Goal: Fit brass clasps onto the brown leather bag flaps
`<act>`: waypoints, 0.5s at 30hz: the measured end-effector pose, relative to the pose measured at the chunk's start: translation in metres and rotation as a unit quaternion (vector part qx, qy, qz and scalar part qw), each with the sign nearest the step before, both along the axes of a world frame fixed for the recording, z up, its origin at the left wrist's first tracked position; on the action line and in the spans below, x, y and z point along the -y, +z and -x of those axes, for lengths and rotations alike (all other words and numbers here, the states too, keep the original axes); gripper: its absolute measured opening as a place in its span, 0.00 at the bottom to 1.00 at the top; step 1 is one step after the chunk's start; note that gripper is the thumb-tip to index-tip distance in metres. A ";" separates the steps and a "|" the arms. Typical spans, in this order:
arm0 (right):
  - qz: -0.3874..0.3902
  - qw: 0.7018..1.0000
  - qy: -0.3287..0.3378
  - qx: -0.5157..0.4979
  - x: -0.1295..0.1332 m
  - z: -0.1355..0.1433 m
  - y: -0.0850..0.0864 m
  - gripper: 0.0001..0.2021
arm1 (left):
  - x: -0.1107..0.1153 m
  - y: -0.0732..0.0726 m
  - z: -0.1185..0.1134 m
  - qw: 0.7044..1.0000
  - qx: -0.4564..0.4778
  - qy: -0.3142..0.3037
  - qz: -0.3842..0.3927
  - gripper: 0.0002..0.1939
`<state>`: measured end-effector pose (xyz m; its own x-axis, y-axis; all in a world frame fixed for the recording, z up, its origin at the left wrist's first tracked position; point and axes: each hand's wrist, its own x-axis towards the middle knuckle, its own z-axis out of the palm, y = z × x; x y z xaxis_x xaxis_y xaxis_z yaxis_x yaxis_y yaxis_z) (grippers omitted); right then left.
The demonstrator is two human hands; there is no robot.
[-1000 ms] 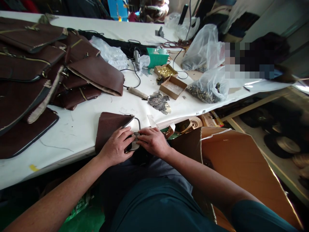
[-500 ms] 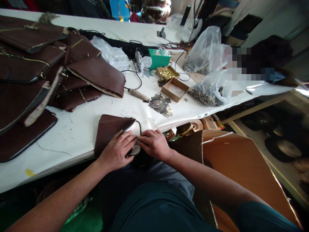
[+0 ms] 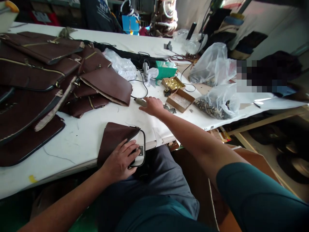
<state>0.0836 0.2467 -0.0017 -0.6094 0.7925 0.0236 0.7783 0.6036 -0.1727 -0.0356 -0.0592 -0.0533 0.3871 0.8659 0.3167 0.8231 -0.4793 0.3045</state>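
A dark brown leather piece (image 3: 112, 137) with a white, black-edged end lies at the table's front edge. My left hand (image 3: 123, 158) holds it, fingers over the white part and thumb at its lower edge. A small grey metal plate (image 3: 141, 150) rests on the white part beside my fingertips. Farther forward, my right hand (image 3: 152, 105) touches the grip of a corded tool (image 3: 140, 102); its fingers are partly spread and not closed round it. Grey metal plates (image 3: 172, 110) lie partly hidden behind my right forearm.
Brown leather bags (image 3: 36, 87) are heaped on the left of the white table (image 3: 84, 129). Small boxes (image 3: 181, 100) and plastic bags of metal parts (image 3: 217, 104) stand at the right. A cardboard box (image 3: 253, 161) is below the table edge.
My right hand has left the leather piece and moved forward to the corded tool. The metal plate on the white part now shows. My left hand stays on the leather; the view has shifted.
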 end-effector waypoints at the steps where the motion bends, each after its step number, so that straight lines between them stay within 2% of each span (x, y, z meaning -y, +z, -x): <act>1: 0.014 1.000 -0.006 0.017 -0.009 0.008 -0.005 0.25 | 0.000 0.000 0.000 1.000 -0.002 0.000 0.001 0.28; 4: 0.021 1.000 -0.010 -0.012 -0.018 0.014 -0.012 0.16 | -0.001 -0.002 0.002 1.000 0.002 0.002 0.003 0.28; 6: 0.038 0.992 -0.018 -0.122 -0.007 0.003 -0.005 0.13 | -0.002 -0.003 0.003 1.000 0.005 0.004 0.007 0.27; 7: 0.067 0.976 -0.019 -0.204 0.003 -0.005 0.000 0.13 | -0.002 -0.003 0.003 1.000 0.005 0.002 0.009 0.27; 8: 0.114 0.948 -0.020 -0.297 0.017 -0.014 0.006 0.12 | -0.002 -0.003 0.004 1.000 0.003 0.000 0.010 0.27; 9: 0.182 0.902 -0.014 -0.391 0.034 -0.023 0.011 0.13 | -0.003 -0.003 0.004 1.000 0.002 -0.002 0.010 0.27; 11: 0.313 0.774 -0.004 -0.551 0.073 -0.037 0.020 0.16 | -0.003 -0.003 0.004 1.000 0.001 -0.004 0.007 0.26; 12: 0.365 0.711 -0.009 -0.601 0.093 -0.040 0.021 0.18 | -0.003 -0.003 0.004 1.000 0.003 -0.003 0.006 0.26; 13: 0.400 0.661 -0.022 -0.635 0.112 -0.041 0.022 0.19 | -0.003 -0.003 0.004 1.000 0.003 -0.002 0.006 0.26; 14: 0.421 0.625 -0.038 -0.656 0.129 -0.040 0.020 0.20 | -0.003 -0.003 0.004 1.000 0.003 -0.001 0.008 0.27; 15: 0.431 0.606 -0.051 -0.667 0.144 -0.037 0.018 0.21 | -0.003 -0.003 0.004 1.000 0.002 0.000 0.009 0.27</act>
<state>0.1207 0.1029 0.0167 -0.4511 0.8924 -0.0080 -0.3752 -0.1977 -0.9056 -0.0397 -0.0564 -0.0566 0.3851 0.8716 0.3033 0.8222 -0.4733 0.3162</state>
